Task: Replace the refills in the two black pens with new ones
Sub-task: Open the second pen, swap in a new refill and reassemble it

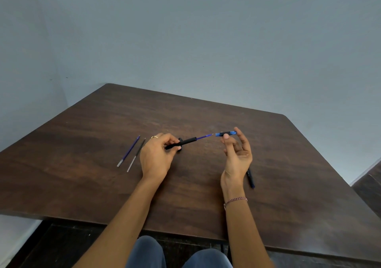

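Note:
My left hand (156, 156) grips a black pen barrel (183, 143) just above the table, and a blue refill (204, 137) sticks out of its right end. My right hand (237, 152) pinches the pen's blue-and-black tip section (225, 133) between thumb and forefinger, just beyond the refill's point. A small black cap (180, 139) lies on the table behind the barrel. Two loose refills lie side by side left of my left hand: a blue one (128, 151) and a black one (136, 154). A second dark pen (251, 178) lies partly hidden behind my right wrist.
The dark brown wooden table (185, 113) stands against a grey-blue wall. Its front edge runs just above my knees. Another dark surface (369, 189) shows at the far right edge.

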Available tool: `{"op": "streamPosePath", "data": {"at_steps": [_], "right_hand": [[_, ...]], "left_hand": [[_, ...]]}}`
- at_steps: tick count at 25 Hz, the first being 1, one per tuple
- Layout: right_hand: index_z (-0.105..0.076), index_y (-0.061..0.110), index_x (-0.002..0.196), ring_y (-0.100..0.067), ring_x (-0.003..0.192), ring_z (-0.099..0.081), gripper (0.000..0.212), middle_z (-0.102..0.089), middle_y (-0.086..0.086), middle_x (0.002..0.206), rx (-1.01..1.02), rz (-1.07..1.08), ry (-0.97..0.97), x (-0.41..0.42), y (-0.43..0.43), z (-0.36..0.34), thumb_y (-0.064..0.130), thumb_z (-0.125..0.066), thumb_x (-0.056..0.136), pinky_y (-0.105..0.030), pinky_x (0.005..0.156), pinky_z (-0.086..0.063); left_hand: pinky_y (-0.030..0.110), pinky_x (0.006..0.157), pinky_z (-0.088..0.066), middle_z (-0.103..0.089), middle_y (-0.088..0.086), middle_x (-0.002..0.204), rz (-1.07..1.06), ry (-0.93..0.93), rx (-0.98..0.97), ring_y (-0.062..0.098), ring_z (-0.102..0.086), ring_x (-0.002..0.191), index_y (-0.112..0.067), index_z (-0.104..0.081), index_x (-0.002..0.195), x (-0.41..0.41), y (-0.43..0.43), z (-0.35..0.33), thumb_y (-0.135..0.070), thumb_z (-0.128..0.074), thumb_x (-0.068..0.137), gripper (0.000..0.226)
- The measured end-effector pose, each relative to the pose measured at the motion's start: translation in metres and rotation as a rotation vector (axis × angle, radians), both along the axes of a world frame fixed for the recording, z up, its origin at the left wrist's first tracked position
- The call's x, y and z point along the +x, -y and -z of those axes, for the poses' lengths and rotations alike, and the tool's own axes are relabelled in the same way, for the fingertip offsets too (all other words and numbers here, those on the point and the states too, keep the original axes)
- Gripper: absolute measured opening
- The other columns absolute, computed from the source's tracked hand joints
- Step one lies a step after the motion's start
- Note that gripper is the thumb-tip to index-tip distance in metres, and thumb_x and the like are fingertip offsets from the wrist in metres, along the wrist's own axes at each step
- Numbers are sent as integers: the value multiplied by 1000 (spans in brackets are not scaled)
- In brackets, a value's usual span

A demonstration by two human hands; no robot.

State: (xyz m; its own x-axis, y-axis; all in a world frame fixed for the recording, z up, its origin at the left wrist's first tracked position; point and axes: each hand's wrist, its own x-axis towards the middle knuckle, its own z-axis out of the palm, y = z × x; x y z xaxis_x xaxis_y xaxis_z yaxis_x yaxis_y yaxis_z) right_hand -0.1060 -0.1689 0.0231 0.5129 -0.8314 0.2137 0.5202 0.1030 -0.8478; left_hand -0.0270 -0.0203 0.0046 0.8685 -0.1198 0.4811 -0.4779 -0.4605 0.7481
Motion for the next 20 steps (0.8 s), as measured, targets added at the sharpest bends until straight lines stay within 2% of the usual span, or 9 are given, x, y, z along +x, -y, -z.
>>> {"op": "streamPosePath", "data": {"at_steps": [4,10,16,20], "right_hand": [[-66,27,102,-2,83,-69,31,-73,7,71,-2,-19,2,0,0,1,9,-73,79,-42,101,-44],[-66,28,102,-10,88,-70,31,-74,6,73,-37,-50,-7,1,0,2,10,-74,78,-43,103,-46],[-67,26,102,-3,82,-68,31,-72,7,71,-18,-7,10,3,3,4,9,-74,78,-44,103,-46],[-68,26,101,-6,84,-68,30,-71,5,71,-40,-15,12,3,2,5,9,-75,78,-40,100,-48]], "left_hand": [[12,58,-36,-58,-19,77,5,21,21,1,-57,75,-30,-69,78,-1,0,0,-16,-82,68,22],[14,59,-38,-58,-18,76,3,30,7,3,-57,74,-28,-70,77,-1,0,0,-14,-81,69,19],[16,58,-39,-57,-19,74,8,37,-3,2,-57,73,-30,-68,74,0,1,1,-15,-81,68,20],[20,59,-42,-58,-19,76,8,35,11,3,-59,75,-32,-67,74,1,0,1,-17,-81,68,21]]}}
